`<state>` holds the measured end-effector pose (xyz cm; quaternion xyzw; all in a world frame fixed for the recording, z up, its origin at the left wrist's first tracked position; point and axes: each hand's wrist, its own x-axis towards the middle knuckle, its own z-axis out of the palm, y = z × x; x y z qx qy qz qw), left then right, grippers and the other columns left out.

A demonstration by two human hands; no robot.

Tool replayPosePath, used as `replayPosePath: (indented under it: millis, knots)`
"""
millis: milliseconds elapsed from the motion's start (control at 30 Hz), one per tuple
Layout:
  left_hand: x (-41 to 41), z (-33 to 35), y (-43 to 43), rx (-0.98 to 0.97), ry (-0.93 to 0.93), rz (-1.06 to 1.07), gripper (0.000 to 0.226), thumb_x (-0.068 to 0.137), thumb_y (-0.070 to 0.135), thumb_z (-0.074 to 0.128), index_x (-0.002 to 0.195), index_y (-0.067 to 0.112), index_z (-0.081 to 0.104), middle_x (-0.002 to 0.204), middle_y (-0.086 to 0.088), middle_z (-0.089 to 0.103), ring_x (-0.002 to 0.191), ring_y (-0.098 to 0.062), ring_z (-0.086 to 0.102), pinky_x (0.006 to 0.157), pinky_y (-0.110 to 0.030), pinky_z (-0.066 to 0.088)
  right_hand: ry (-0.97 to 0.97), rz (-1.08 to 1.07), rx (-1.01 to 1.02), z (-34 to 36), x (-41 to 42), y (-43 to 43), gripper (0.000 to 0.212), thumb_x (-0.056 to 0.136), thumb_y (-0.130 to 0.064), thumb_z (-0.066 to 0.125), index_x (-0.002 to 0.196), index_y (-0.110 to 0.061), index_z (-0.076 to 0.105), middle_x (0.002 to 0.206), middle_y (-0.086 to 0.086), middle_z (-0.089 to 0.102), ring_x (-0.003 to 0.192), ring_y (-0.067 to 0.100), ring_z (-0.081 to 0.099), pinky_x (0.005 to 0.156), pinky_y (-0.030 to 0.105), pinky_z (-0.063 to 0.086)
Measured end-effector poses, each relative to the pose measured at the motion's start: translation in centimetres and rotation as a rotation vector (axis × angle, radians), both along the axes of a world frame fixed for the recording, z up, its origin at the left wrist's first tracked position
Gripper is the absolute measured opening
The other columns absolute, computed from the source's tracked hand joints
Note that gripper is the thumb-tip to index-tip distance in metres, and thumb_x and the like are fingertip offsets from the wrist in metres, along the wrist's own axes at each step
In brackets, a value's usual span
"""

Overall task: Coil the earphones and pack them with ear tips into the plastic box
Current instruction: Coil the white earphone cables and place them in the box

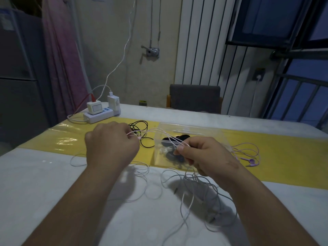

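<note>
Forearms: the left forearm [79, 201] and the right forearm [266, 201] lay closest to the lens, reaching forward over the white tabletop [44, 183].
Loose cables: a tangle of white earphone cables [204, 189] lay uncoiled on the tabletop, mostly beneath the right wrist.
Step in hand: judged to be the coiling of one set. The pink earphone cable [173, 140] ran in several strands from one hand to the other.
Left hand: the left hand [111, 141] was curled, its fingertips pinching the strands at their left end. The back of the hand faced the lens, so the exact contact was hidden.
Right hand: the right hand [204, 157] pinched the strands between thumb and forefinger, the remaining fingers curled beneath.
Plastic box: the clear plastic box [191, 129] stood on the yellow runner [53, 137], just behind the right hand. It appeared open on top and held dark pieces and small white ear tips [165, 150].
Other sets: black earphones [140, 126] lay behind the left hand; purple earphones [250, 160] lay right of the box.
Next move: judged to call for gathering the strands into one compact loop, then lowering it into the box without snagging the white tangle.
</note>
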<state>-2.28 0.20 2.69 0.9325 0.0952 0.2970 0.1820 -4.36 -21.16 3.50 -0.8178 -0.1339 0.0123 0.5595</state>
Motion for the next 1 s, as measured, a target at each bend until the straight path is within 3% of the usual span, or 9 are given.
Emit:
replayPosePath:
  millis: [133,300,367,467,567,633,833,900,1000]
  knots:
    - [-0.2,-0.3,-0.7,-0.099,0.078,-0.338,0.041,0.075,0.029,0.068,0.115,0.04,0.064,0.118,0.013,0.063,0.119,-0.017,0.049,0.102,-0.042,0.037,-0.003,0.002,-0.004,-0.4,0.1,0.2,0.016,0.095,-0.012,0.059,0.089,-0.003,0.071,0.043,-0.015,0.05,0.035,-0.001,0.04,0.038,0.007,0.028]
    - [-1.2,-0.4,-1.5,-0.11,0.172,-0.791,0.079,0.056,0.025,0.055,0.13,0.049,0.046,0.125,0.029,0.046,0.125,-0.001,0.039,0.105,-0.035,0.035,-0.027,0.007,-0.01,-0.5,0.2,0.4,0.016,0.093,-0.014,0.061,0.086,-0.003,0.07,0.044,-0.015,0.047,0.036,-0.001,0.04,0.039,0.008,0.027]
    - [-1.0,-0.7,-1.7,-0.126,0.14,-0.812,0.066,0.058,0.036,0.055,0.124,0.047,0.052,0.12,0.028,0.051,0.119,-0.002,0.044,0.101,-0.035,0.038,-0.035,-0.001,-0.018,-0.6,0.3,0.4,0.017,0.092,-0.015,0.062,0.086,-0.001,0.069,0.043,-0.015,0.044,0.036,0.0,0.038,0.038,0.009,0.026]
    - [-0.5,-1.1,-2.0,-0.144,0.04,-0.793,0.033,0.068,0.058,0.058,0.097,0.044,0.062,0.098,0.025,0.06,0.101,-0.001,0.053,0.086,-0.032,0.043,-0.043,0.004,-0.046,-0.8,0.4,0.5,0.021,0.092,-0.02,0.063,0.084,-0.002,0.067,0.045,-0.014,0.039,0.038,0.002,0.032,0.039,0.013,0.023]
    - [-0.1,-1.2,-2.0,-0.211,-0.044,-0.8,0.005,0.083,0.039,0.07,0.082,0.039,0.065,0.084,0.02,0.064,0.086,0.001,0.056,0.071,-0.023,0.039,-0.028,0.009,-0.041,-0.8,0.3,0.6,0.019,0.092,-0.021,0.063,0.08,-0.009,0.071,0.05,-0.01,0.043,0.038,0.001,0.034,0.039,0.011,0.024]
    - [0.0,-1.3,-2.0,-0.213,-0.051,-0.798,0.01,0.087,0.027,0.068,0.08,0.034,0.065,0.08,0.019,0.064,0.084,0.001,0.057,0.068,-0.018,0.039,-0.021,0.017,-0.039,-0.7,0.2,0.7,0.019,0.092,-0.022,0.063,0.08,-0.01,0.072,0.054,-0.005,0.046,0.039,0.001,0.035,0.039,0.011,0.025]
    - [-0.1,-1.2,-2.0,-0.231,-0.008,-0.879,0.004,0.081,0.035,0.065,0.082,0.037,0.067,0.077,0.02,0.065,0.078,-0.003,0.057,0.067,-0.024,0.044,-0.018,0.036,0.046,-0.5,0.0,0.7,0.019,0.094,-0.014,0.06,0.079,-0.007,0.069,0.056,0.0,0.049,0.037,0.0,0.039,0.039,0.008,0.027]
    - [0.1,-1.3,-1.8,-0.064,-0.028,-0.832,0.012,0.082,0.036,0.06,0.086,0.033,0.071,0.077,0.015,0.064,0.077,-0.007,0.057,0.069,-0.032,0.045,-0.029,0.035,0.009,-0.5,0.0,0.7,0.019,0.093,-0.017,0.062,0.078,-0.01,0.071,0.057,0.0,0.052,0.038,0.0,0.039,0.04,0.009,0.027]
    - [0.6,-1.2,-1.1,0.268,-0.168,-0.584,0.015,0.082,0.029,0.054,0.084,0.029,0.069,0.077,0.009,0.064,0.077,-0.024,0.057,0.066,-0.037,0.04,-0.044,0.004,-0.099,-0.8,0.2,0.6,0.021,0.092,-0.025,0.064,0.074,-0.017,0.071,0.056,-0.005,0.054,0.039,0.001,0.036,0.041,0.012,0.026]
